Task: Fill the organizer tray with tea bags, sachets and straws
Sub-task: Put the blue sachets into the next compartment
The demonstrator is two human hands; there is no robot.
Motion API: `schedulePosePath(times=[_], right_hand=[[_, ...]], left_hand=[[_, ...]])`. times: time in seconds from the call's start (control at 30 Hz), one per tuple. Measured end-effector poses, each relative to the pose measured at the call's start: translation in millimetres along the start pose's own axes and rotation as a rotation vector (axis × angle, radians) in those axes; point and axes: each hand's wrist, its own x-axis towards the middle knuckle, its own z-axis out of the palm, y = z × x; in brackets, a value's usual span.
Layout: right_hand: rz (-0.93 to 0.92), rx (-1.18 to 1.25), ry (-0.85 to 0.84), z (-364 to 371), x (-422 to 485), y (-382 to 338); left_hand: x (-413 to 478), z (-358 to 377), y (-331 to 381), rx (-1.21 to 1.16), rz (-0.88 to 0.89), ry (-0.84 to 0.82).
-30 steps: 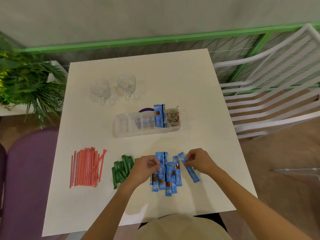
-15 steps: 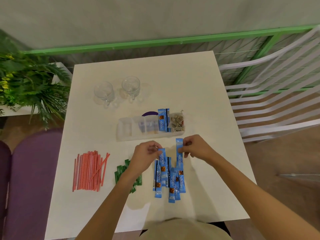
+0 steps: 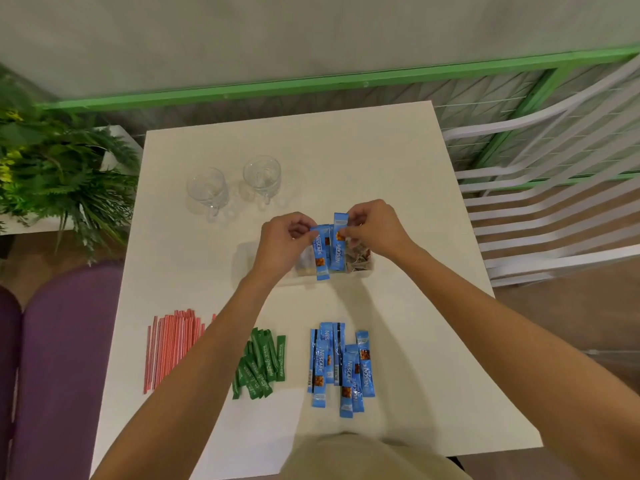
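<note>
Now: two blue sachets going into the tray

Nearest me on the white table [image 3: 398, 161] lie three stocks not yet packed. A blue pile [image 3: 341, 367] of coffee sachets is to my right, green sachets [image 3: 263, 365] are in the middle, and red straws [image 3: 173, 344] are to my left, partly under my left forearm.

Farther out, both hands hover over the clear tray [image 3: 246, 261] and hide most of it. My left hand [image 3: 282, 242] pinches the top of one blue stick, the left sachet [image 3: 321, 254]. My right hand [image 3: 372, 230] pinches another, the right sachet [image 3: 337, 247], held a little higher. Both hang upright, side by side, lower ends down at the tray. Tea bags [image 3: 358, 258] fill the tray's right-end compartment, just beside the right sachet. I cannot tell whether either sachet touches the tray floor.

To do this well, I judge I should keep both sachets vertical and guide their lower ends into the compartment next to the tea bags. I should let go only once they lean on a divider, so they neither topple nor slip in among the tea bags.

Beyond the tray stand two empty glasses [image 3: 262, 178].
</note>
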Motion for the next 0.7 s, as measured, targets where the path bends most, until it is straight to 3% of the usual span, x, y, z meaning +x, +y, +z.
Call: schedulePosePath(times=[0.7], right_hand=[[-0.018,-0.303,-0.025,22,32,19]], left_hand=[[31,21,-20,0.011,-0.071,-0.019]])
